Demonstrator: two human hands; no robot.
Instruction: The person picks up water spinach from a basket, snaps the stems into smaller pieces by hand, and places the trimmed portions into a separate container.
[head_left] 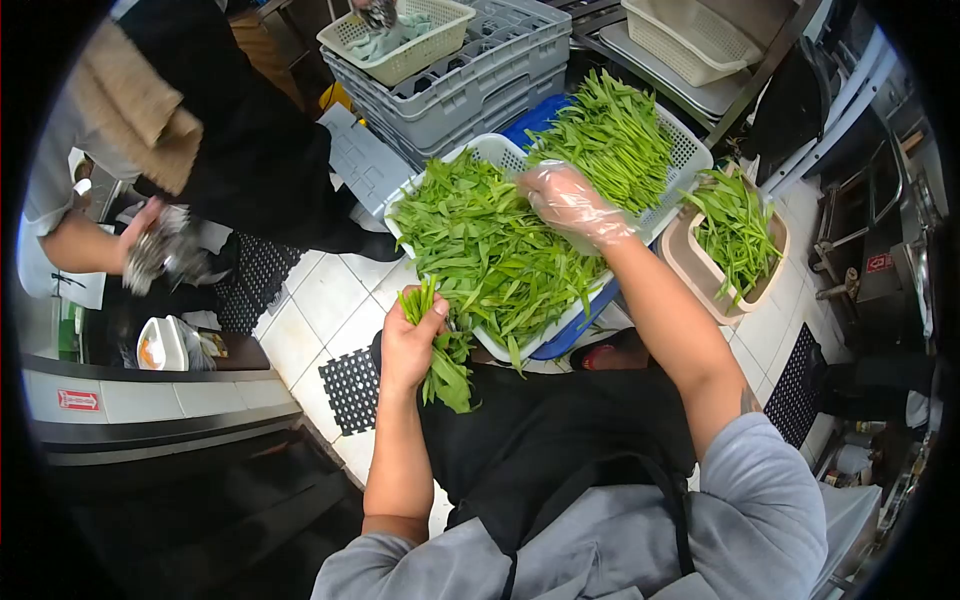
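My left hand (408,345) is closed around a bunch of water spinach (448,375), its cut stems poking up above the fist and its leaves drooping below. My right hand (572,200), in a clear plastic glove, is curled closed over the heap of loose water spinach (490,255); its fingertips are partly hidden, so I cannot make out what they hold. This heap fills a white plastic basket (497,150) in front of me. Beyond it, more water spinach (615,140) lies with stems lined up in another white basket (690,150).
A beige tub (690,265) with more greens stands on the right. Grey dishwasher racks (450,95) are stacked behind, topped by a cream basket (400,65). At left, a co-worker's hand (140,235) holds blurred shiny items. Black perforated mats (350,390) lie on the tiled floor.
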